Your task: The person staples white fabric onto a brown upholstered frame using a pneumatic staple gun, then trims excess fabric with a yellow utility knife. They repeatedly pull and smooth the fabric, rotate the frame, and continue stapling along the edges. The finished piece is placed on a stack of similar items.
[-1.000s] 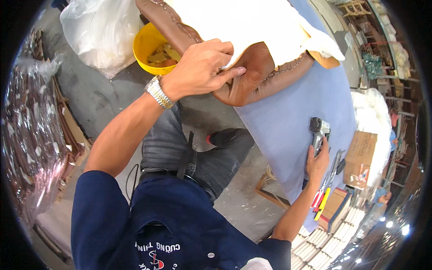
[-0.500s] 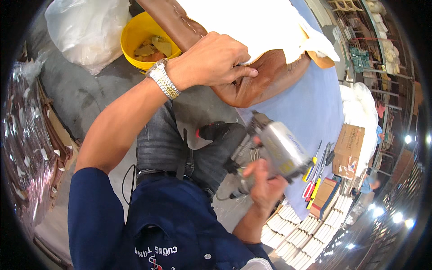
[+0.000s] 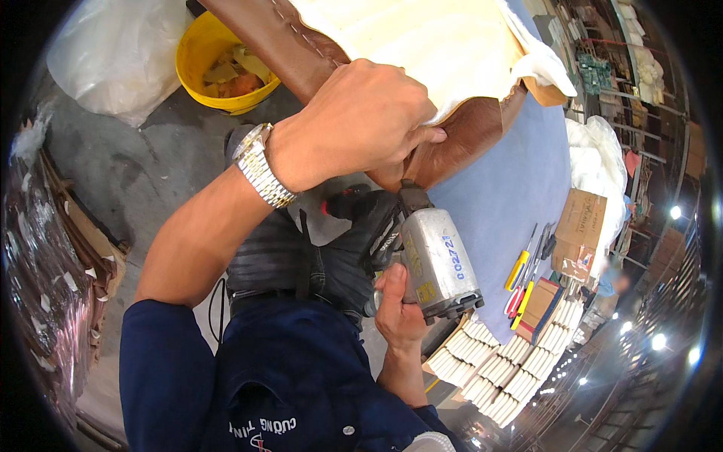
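The left hand (image 3: 361, 120) has its fingers curled tight over the edge of a brown leather piece (image 3: 444, 147), pinching it where the cream padding (image 3: 429, 45) meets the leather. A metal wristwatch (image 3: 260, 173) sits on that wrist. The leather piece lies at the top of the view, resting on a blue-grey table (image 3: 520, 196), with a stitched seam running along its upper left side.

The right hand (image 3: 399, 305) is closed around the grip of a grey staple gun (image 3: 437, 260), thumb up against its side. The gun's nose points up and touches the underside of the leather fold, just below the left hand's fingers. A small pale label with blue print sits on the gun's side, and a yellow square sticker lies lower on its body.

On the table's right edge lie tools with yellow and red handles (image 3: 520, 282). Beside them stand brown cardboard boxes (image 3: 580, 230), and below them rows of white staple strips (image 3: 504, 365) lie in open cartons. A yellow bucket (image 3: 199, 56) holding scraps stands on the floor at upper left, next to a white plastic bag (image 3: 113, 53).
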The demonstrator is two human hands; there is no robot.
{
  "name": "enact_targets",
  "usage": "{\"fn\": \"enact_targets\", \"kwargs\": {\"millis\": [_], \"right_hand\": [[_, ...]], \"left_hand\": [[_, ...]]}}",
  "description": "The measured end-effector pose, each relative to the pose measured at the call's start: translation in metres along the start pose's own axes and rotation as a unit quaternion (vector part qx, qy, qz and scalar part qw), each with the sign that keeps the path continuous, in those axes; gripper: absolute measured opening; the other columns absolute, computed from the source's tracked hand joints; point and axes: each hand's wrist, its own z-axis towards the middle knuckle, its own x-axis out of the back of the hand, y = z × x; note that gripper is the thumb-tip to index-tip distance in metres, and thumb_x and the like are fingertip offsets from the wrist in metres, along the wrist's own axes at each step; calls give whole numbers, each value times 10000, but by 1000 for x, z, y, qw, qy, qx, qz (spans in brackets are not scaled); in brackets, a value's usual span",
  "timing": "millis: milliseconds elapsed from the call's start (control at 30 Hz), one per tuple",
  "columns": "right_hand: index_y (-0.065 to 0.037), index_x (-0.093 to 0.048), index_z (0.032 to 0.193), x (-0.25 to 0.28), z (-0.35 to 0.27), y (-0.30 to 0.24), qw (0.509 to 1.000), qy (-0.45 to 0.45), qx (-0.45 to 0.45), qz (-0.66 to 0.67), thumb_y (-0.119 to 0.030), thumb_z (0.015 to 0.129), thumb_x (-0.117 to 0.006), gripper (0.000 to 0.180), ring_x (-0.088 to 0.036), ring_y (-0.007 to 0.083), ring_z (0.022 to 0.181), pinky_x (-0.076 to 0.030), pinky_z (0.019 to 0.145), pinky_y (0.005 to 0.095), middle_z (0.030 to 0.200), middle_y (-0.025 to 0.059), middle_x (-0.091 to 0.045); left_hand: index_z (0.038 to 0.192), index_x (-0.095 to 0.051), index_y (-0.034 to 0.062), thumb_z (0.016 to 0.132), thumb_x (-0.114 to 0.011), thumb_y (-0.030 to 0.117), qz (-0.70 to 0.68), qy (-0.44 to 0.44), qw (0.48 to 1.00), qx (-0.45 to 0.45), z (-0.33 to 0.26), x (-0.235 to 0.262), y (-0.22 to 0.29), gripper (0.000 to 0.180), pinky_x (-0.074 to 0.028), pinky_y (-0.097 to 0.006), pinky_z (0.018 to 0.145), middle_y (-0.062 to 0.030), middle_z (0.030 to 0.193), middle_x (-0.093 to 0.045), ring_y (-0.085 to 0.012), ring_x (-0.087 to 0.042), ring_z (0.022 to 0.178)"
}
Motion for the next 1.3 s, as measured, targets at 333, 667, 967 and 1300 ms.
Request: {"fn": "enact_targets", "kwargs": {"millis": [333, 667, 967, 1300], "right_hand": [[34, -525, 1319, 7, 38, -41, 963, -29, 120, -240, 57, 973, -564, 350, -602, 106, 647, -505, 570, 234, 1131, 144, -709], [2, -618, 1205, 28, 41, -58, 938, -99, 129, -308, 41, 973, -588, 237, -622, 82, 659, -480, 593, 207, 984, 59, -710], [66, -530, 1318, 31, 47, -25, 968, -58, -58, 239, 16, 989, -572, 335, -583, 84, 649, -496, 579, 242, 1132, 135, -710], [76, -544, 1289, 25, -9, 31, 940, -106, -84, 312, -3, 969, -624, 339, -621, 107, 680, -525, 587, 262, 1113, 144, -696]], "left_hand": [[662, -632, 44, 826, -779, 298, -20, -46, 998, 33, 0, -1, 0, 336, -505, -433, 617, -93, 679, -601, -315, -630, 705], [696, -624, 58, 830, -766, 300, -38, -21, 999, 21, -7, -4, 8, 311, -518, -428, 636, -79, 736, -616, -319, -637, 752], [835, -588, -25, 867, -745, 227, -16, -72, 997, 2, 4, 24, -4, 298, -464, -443, 657, -188, 750, -570, -397, -584, 723], [1251, -643, 30, 845, -844, 207, -124, -13, 987, 104, 3, 9, 32, 487, -526, -297, 917, -76, 1112, -717, -150, -654, 1019]]}}
